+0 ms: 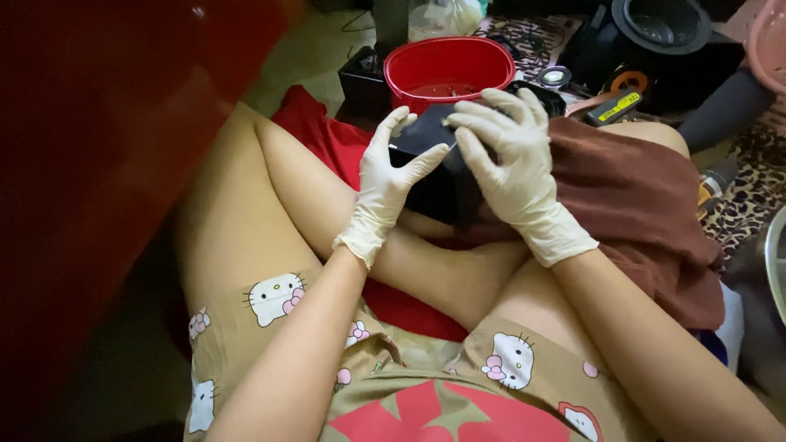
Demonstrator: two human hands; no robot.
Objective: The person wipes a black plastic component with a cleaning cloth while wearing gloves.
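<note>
Both my hands wear white latex gloves and hold a black box-shaped object (438,176) above my crossed legs. My left hand (391,176) grips its left side, fingers spread over the near face. Over its top right lies my right hand (508,155), fingers curled across the upper edge. The underside of the black object is hidden. Just beyond it stands a red plastic tub (450,69) holding small items that I cannot make out.
A brown cloth (647,205) drapes my right leg and a red cloth (323,131) lies under my legs. Black containers (663,33), a yellow-and-black tool (614,106), a pink basket (770,41) and a clear bag (442,16) crowd the floor ahead. A dark red surface (98,164) rises at left.
</note>
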